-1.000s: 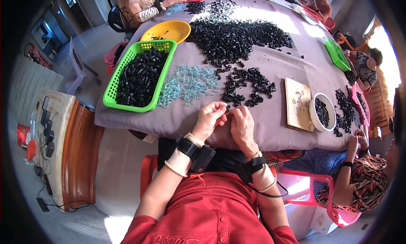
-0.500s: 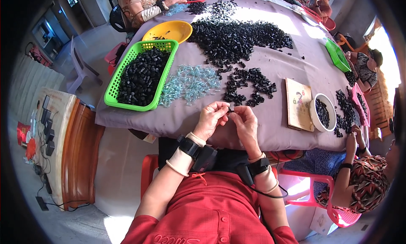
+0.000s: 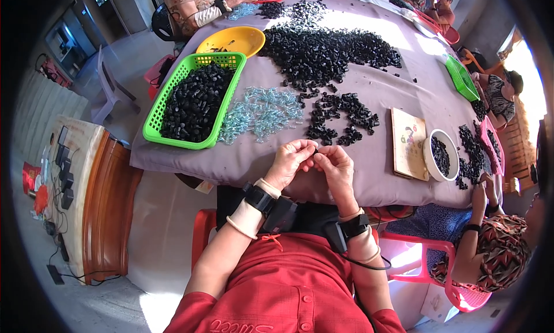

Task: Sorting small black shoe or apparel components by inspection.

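My left hand (image 3: pixel 290 163) and my right hand (image 3: pixel 336 167) meet just above the table's near edge, thumbs and fingertips pinched together. Between them shows a small black plastic piece (image 3: pixel 315 151), mostly covered by the fingers; both hands grip it. Right beyond my hands lies a loose ring-shaped cluster of small black plastic pieces (image 3: pixel 352 115). To its left spreads a pile of small clear bluish plastic pieces (image 3: pixel 262 114). A green basket (image 3: pixel 151 128) full of black pieces stands farther left.
A larger heap of black pieces (image 3: pixel 323 53) covers the table's middle. A yellow plate (image 3: pixel 254 39) sits behind the basket. To the right are a booklet (image 3: pixel 407 143) and a white bowl (image 3: pixel 428 154) of black pieces. Co-workers sit around the table; one person's patterned sleeve (image 3: pixel 508 249) is at right.
My fingertips have shifted slightly around the small black piece, covering more of it. The view has moved a little; the things on the table lie as before.
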The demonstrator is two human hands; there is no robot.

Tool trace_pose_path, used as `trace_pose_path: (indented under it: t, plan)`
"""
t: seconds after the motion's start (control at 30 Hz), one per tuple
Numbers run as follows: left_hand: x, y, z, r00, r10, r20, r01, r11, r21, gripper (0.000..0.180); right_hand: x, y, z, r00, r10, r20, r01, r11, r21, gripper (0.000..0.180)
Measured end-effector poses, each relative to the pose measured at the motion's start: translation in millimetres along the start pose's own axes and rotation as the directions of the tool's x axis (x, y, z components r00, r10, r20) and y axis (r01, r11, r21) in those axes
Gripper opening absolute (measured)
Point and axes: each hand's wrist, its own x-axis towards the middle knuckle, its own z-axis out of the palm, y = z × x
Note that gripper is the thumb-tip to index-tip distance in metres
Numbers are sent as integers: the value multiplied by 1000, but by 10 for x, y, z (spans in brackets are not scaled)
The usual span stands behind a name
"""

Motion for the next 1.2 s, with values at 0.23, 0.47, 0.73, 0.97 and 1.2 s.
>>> trace_pose_path:
  t: [0.23, 0.47, 0.73, 0.97, 1.2]
  plan:
    - [20, -21, -35, 996, 32, 85, -33, 999, 14, 17, 23, 83, -15, 999, -25, 43, 25, 1000, -7, 11]
    - [38, -50, -115, 994, -7, 113, 26, 986, -162, 17, 4, -37, 142, 998, 60, 31, -60, 998, 20, 14]
    - [11, 28, -129, 989, -70, 129, 94, 977, -190, 23, 59, -95, 69, 967, 106, 231, -81, 990, -117, 31]
    - [-8, 8, -117, 987, -60, 146, 97, 962, -255, 21, 42, -90, 83, 973, 59, 222, -22, 986, -168, 30]
    - [1, 9, -129, 988, -60, 144, 95, 965, -245, 23, 42, -66, 86, 979, 45, 200, -13, 987, -159, 26]
